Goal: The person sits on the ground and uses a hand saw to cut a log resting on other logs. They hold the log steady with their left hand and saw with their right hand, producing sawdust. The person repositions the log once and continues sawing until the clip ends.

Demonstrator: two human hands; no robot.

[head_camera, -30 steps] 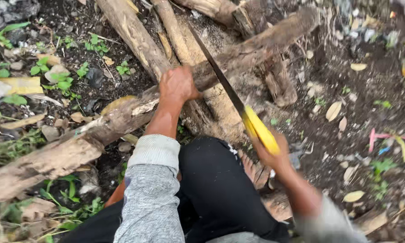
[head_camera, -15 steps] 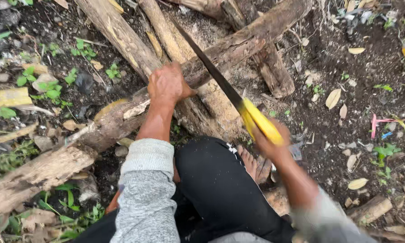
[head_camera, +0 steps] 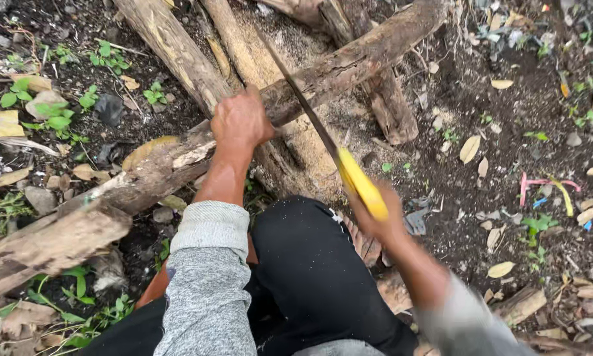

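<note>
Here the left hand point(head_camera: 240, 122) steadies a log point(head_camera: 178, 161); the right hand point(head_camera: 382, 221) grips a saw point(head_camera: 336, 158).

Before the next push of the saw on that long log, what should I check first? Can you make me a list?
1. Left hand pressing down on the long log: ok.
2. Left fingers away from the saw blade: ok, a small gap shows, though it is close.
3. Right hand gripping the yellow handle: ok, though blurred.
4. Blade sitting in the cut on the log: cannot tell, too blurred.
5. Knee in dark trousers out of the blade's path: ok, but near.
</note>
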